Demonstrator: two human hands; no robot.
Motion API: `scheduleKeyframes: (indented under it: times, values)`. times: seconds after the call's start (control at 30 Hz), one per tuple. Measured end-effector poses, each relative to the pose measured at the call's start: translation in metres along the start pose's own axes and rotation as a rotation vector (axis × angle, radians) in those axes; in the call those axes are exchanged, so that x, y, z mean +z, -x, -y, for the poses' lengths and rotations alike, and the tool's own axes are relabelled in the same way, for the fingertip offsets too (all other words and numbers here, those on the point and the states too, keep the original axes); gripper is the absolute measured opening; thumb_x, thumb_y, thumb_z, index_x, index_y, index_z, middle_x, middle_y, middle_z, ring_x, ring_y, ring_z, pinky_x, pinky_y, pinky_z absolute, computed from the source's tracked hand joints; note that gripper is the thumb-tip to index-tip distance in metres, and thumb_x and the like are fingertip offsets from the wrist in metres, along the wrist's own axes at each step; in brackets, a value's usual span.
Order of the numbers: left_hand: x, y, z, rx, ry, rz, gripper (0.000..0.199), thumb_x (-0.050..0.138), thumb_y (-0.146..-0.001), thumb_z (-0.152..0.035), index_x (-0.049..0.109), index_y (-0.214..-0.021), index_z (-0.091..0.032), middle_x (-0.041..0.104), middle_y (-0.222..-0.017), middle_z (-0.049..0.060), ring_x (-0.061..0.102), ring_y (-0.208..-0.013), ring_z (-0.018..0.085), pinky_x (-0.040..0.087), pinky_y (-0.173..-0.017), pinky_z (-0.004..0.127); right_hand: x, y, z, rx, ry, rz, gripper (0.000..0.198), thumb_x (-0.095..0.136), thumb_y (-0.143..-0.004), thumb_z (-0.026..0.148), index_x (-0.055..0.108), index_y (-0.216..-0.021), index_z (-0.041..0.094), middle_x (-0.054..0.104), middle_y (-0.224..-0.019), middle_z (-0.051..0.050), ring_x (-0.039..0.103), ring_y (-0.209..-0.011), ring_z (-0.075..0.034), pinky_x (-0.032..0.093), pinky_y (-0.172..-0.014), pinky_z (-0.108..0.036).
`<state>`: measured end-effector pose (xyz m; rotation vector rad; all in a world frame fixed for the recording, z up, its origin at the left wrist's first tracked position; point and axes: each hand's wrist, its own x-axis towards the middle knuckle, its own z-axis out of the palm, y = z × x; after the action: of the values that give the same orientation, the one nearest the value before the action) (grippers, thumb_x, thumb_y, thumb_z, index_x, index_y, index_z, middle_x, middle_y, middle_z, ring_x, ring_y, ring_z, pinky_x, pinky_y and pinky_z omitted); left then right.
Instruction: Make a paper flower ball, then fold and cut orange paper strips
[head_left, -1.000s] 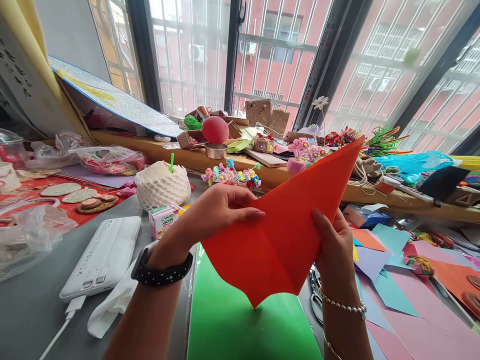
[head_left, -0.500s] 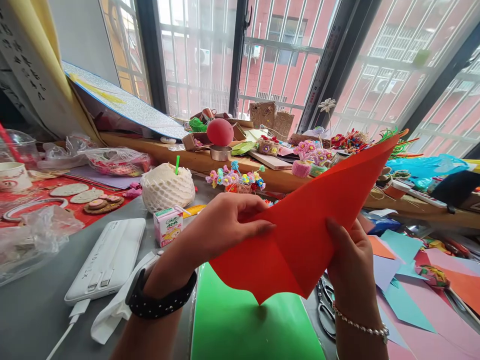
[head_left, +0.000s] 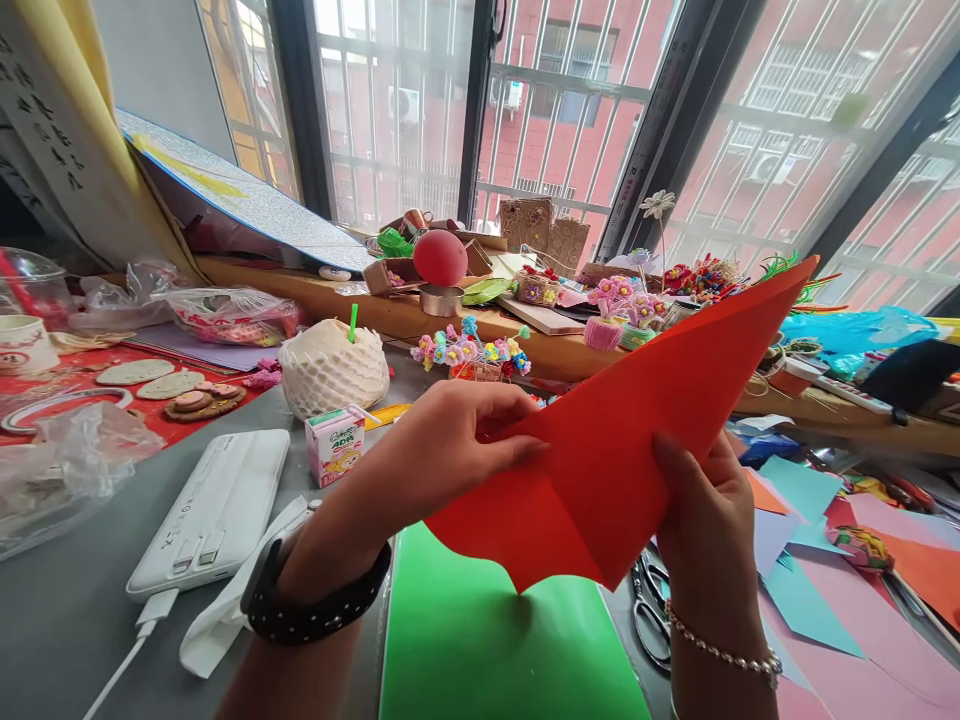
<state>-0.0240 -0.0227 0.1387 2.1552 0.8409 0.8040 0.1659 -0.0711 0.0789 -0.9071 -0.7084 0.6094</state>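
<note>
Both hands hold a folded sheet of red paper (head_left: 600, 460) up in front of me, with a crease down its lower part and a scalloped, pointed lower edge. My left hand (head_left: 457, 440) pinches its upper left edge between thumb and fingers. On the right side, my right hand (head_left: 701, 500) grips it with the thumb in front and the fingers behind. Under the paper a green sheet (head_left: 480, 650) lies on the grey table. Black-handled scissors (head_left: 651, 620) rest beside my right wrist, partly hidden by it.
To the left are a white power bank (head_left: 214, 510) with a cable, a small pink drink carton (head_left: 335, 447) and a coconut (head_left: 335, 368) in foam netting with a green straw. Coloured paper pieces (head_left: 817, 600) cover the right side. A ledge (head_left: 330, 305) with crafts runs along the window.
Both hands keep the same hold on the red paper. Its pointed right tip sits slightly higher and farther right, and the view has shifted a little.
</note>
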Motion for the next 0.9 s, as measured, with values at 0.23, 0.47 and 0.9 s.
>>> scheduleKeyframes:
  times: [0.23,0.47,0.9]
  values:
    - [0.0017,-0.0002,-0.001,0.002,0.035,-0.001,0.021,0.052,-0.072,-0.031,0.063,-0.085,-0.018,0.066,-0.082,-0.001,0.06,-0.079,0.016,0.047,-0.065,0.022,0.0,0.0011,0.002,-0.019,0.012,0.009,0.028,0.068,-0.063,0.023,0.059,-0.089,0.024,0.064,-0.084,0.0,0.06,-0.067,-0.014,0.05,-0.051,-0.022]
    - [0.0006,-0.0006,-0.0011,0.007,-0.017,-0.045,0.021,0.054,-0.07,-0.031,0.064,-0.084,-0.018,0.066,-0.08,0.0,0.06,-0.078,0.016,0.046,-0.065,0.022,0.0007,0.0014,0.0002,-0.055,0.034,0.026,0.026,0.065,-0.065,0.023,0.058,-0.09,0.023,0.064,-0.089,-0.001,0.06,-0.073,-0.015,0.051,-0.054,-0.024]
    - [0.0007,-0.0002,-0.0035,0.008,-0.137,-0.101,0.02,0.053,-0.072,-0.026,0.065,-0.086,-0.019,0.067,-0.081,-0.001,0.06,-0.072,0.015,0.045,-0.066,0.022,0.0013,-0.0011,-0.0028,-0.034,-0.025,0.043,0.032,0.067,-0.063,0.021,0.058,-0.094,0.023,0.064,-0.09,-0.001,0.059,-0.074,-0.015,0.051,-0.057,-0.025]
